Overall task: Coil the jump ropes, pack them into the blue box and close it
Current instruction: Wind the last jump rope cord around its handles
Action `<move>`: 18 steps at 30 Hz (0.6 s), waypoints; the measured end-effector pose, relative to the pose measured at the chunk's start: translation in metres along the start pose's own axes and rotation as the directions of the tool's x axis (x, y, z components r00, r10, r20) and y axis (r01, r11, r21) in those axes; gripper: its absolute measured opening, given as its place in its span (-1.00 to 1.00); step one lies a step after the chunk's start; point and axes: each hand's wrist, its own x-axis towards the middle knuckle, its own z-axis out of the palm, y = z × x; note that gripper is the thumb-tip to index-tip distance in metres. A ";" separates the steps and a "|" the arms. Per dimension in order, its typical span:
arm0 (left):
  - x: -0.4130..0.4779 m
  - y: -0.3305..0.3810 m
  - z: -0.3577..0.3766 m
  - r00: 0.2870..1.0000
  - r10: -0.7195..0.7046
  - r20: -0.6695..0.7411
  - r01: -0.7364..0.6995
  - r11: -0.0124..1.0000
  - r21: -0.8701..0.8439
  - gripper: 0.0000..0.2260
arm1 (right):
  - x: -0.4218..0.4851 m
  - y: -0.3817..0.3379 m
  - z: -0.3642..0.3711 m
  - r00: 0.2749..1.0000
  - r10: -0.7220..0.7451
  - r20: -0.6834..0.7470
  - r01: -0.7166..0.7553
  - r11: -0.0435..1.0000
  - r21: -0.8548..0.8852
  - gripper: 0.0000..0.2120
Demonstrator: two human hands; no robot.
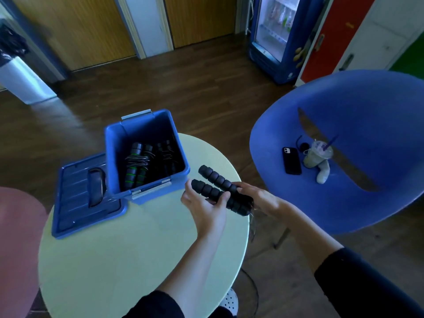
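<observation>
The left hand (206, 204) is gripping the two black foam handles (216, 177) from below, and the right hand (259, 198) is clasping their near ends. The handles are lying side by side above the table (137, 249) edge, long axes pointing up-left toward the open blue box (114, 157) that is holding coiled ropes (137, 160). The lid (75, 203) is lying beside the box. On the chair (344, 106), the cup (317, 157) print is too blurred to read.

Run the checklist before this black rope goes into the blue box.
1. Blue plastic box open: ok.
2. Blue lid off, lying on the pale green round table: ok.
3. Black foam handles side by side, left hand gripping, right hand touching: ok.
4. Thin cord coiled: not ok, it hangs past the table edge.
5. Space beside the ropes already packed: cannot tell.
</observation>
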 end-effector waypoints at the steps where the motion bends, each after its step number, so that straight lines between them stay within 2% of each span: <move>1: 0.001 0.005 -0.003 0.999 0.036 0.009 -0.036 0.999 0.005 -0.17 | -0.006 -0.006 0.000 0.999 -0.014 0.032 0.013 1.000 0.013 -0.66; 2: 0.002 0.012 -0.007 0.997 0.074 0.020 -0.074 0.997 0.006 -0.17 | -0.011 -0.012 -0.001 0.997 -0.037 0.065 0.038 0.999 -0.013 -0.55; 4: 0.007 0.022 -0.015 0.989 0.145 0.041 -0.145 0.989 0.005 -0.16 | -0.021 -0.029 0.000 0.992 -0.099 0.084 0.114 0.973 -0.202 -0.44; 7: 0.018 0.038 -0.028 0.977 0.211 0.034 -0.211 0.977 -0.012 -0.13 | -0.029 -0.052 0.007 0.973 -0.229 -0.021 0.188 0.846 -0.500 -0.29; 9: 0.024 0.053 -0.039 0.971 0.238 0.023 -0.237 0.970 -0.046 -0.13 | -0.032 -0.068 0.015 0.945 -0.315 -0.086 0.217 0.804 -0.554 -0.31; 12: 0.034 0.079 -0.061 0.955 0.297 0.015 -0.294 0.951 -0.092 -0.14 | -0.034 -0.096 0.025 0.908 -0.405 -0.107 0.270 0.761 -0.589 -0.35; 16: 0.052 0.114 -0.104 0.916 0.398 0.047 -0.399 0.917 0.008 -0.25 | -0.037 -0.141 0.040 0.875 -0.476 -0.082 0.311 0.685 -0.658 -0.38; 17: 0.058 0.123 -0.118 0.882 0.467 0.067 -0.471 0.881 0.053 -0.25 | -0.037 -0.152 0.044 0.872 -0.484 -0.068 0.316 0.664 -0.678 -0.40; 18: 0.063 0.134 -0.134 0.819 0.565 0.102 -0.574 0.810 0.119 -0.21 | -0.038 -0.163 0.050 0.867 -0.496 -0.050 0.323 0.636 -0.701 -0.41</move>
